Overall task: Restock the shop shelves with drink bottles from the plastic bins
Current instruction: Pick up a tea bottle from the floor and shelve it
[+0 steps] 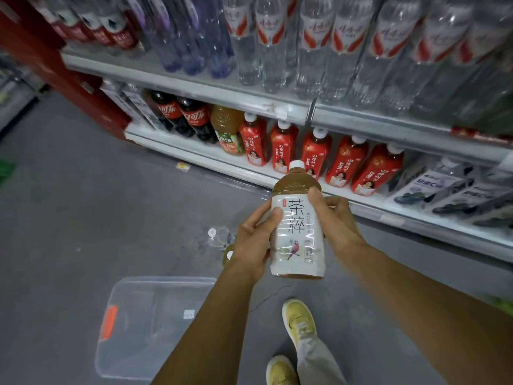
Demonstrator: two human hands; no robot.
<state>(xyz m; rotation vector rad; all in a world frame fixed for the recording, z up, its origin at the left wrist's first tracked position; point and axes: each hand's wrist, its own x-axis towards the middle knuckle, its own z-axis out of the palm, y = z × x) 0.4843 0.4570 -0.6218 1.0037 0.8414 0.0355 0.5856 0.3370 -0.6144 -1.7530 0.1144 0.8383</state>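
**Tea bottle (298, 229) held upright in both hands, over the floor before the bottom shelf (194, 159).**

The plastic bin (155, 320) lies on the floor at left. Our left hand (254, 241) curls round the label's left side, our right hand (337, 218) round its right. Hazard, in our judgement: red-label bottles (283, 150) line the shelf's front edge; forcing ours between them could topple one.

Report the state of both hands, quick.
Left hand: gripping the tea bottle, thumb on its label.
Right hand: gripping the same bottle from the other side.
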